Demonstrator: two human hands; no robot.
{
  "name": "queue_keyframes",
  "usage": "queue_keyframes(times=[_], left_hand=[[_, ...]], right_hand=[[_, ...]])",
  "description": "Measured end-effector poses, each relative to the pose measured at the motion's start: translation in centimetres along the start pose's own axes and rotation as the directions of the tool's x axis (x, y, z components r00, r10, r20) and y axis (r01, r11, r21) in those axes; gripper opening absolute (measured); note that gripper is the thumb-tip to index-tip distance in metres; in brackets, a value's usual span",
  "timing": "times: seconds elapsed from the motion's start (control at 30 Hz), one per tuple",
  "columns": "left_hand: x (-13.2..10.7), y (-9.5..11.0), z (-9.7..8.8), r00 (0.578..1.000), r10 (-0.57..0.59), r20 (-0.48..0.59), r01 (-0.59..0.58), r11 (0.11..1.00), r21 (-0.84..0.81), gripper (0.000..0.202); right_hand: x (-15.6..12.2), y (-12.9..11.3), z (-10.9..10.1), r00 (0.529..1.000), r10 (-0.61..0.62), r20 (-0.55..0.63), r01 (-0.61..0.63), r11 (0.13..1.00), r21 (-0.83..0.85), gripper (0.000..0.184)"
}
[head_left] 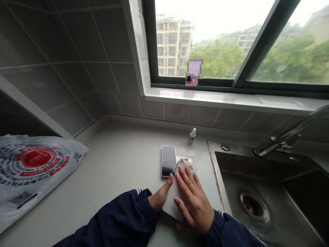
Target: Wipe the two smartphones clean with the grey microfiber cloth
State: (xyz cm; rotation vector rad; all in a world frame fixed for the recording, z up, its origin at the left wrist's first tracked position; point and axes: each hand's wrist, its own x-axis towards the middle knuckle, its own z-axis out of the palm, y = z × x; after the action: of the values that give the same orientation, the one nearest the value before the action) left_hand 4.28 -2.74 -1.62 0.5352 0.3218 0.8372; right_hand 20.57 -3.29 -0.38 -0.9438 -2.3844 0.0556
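Note:
My left hand (160, 197) grips a pale, flat rectangular slab (172, 202) by its left edge, thumb on top; the other fingers are mostly hidden underneath. Whether the slab is a phone or a small tablet I cannot tell. My right hand (194, 202) lies over the slab, fingers extended, pressing a crumpled whitish tissue (183, 165) at its far end. Just beyond the hands, a phone (168, 161) with a dark screen lies face up on the counter. A clear, thin case-like piece (189, 159) lies beside it, partly covered by the tissue.
A small spray bottle (191, 136) with a white top stands near the back wall. At right are a steel sink (231, 192) and its faucet (277, 137). A printed plastic bag (38, 168) rests on the counter (102, 164) at left. A window sill (218, 99) runs behind.

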Motion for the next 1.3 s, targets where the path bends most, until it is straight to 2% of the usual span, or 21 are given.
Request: queue_keyframes(times=[0.07,0.17,0.23,0.33,0.43,0.47,0.53,0.6,0.7,0.97,1.3], left_hand=[[0.2,0.0,0.1,0.998,0.043,-0.044,-0.046,0.997,-0.068,0.065],[0.3,0.2,0.4,0.994,-0.001,-0.113,-0.017,0.987,-0.158,0.063],[0.3,0.3,0.4,0.990,-0.030,-0.135,0.004,0.981,-0.193,0.063],[0.3,0.2,0.3,0.996,0.020,-0.091,-0.036,0.982,-0.184,0.059],[0.1,0.1,0.3,0.999,0.052,-0.005,-0.052,0.996,-0.073,0.064],[-0.1,0.1,0.3,1.000,0.019,0.016,-0.018,1.000,-0.025,0.066],[-0.6,0.4,0.3,0.992,-0.120,0.045,0.117,0.991,0.068,0.071],[-1.0,0.7,0.4,0.955,-0.293,0.046,0.284,0.948,0.141,0.081],[-1.3,1.0,0.5,0.922,-0.387,0.021,0.377,0.908,0.180,0.092],[-1.2,0.8,0.4,0.931,-0.363,-0.050,0.366,0.916,0.167,0.090],[-0.8,0.6,0.4,0.962,-0.271,0.016,0.268,0.958,0.101,0.076]], right_hand=[[0.0,-0.3,-0.1,0.996,-0.080,0.032,0.078,0.996,0.042,0.061],[-0.1,-0.7,-0.3,0.981,-0.184,0.065,0.177,0.979,0.100,0.056],[-0.1,-0.8,-0.4,0.976,-0.207,0.070,0.198,0.974,0.110,0.054],[-0.1,-0.7,-0.3,0.989,-0.139,0.052,0.137,0.989,0.048,0.057],[-0.1,-0.4,-0.2,1.000,-0.027,0.013,0.028,0.998,-0.048,0.062],[-0.1,-0.2,-0.1,1.000,0.004,-0.002,-0.004,0.998,-0.069,0.063],[0.0,0.2,-0.1,0.997,0.066,-0.038,-0.070,0.994,-0.088,0.065],[0.1,0.5,-0.1,0.990,0.124,-0.072,-0.130,0.988,-0.082,0.066],[0.1,0.7,-0.1,0.980,0.172,-0.096,-0.178,0.982,-0.060,0.067],[-0.1,0.5,0.4,0.985,0.153,-0.077,-0.158,0.986,-0.059,0.067],[-0.2,0.4,0.7,0.988,0.145,-0.051,-0.148,0.987,-0.062,0.068]])
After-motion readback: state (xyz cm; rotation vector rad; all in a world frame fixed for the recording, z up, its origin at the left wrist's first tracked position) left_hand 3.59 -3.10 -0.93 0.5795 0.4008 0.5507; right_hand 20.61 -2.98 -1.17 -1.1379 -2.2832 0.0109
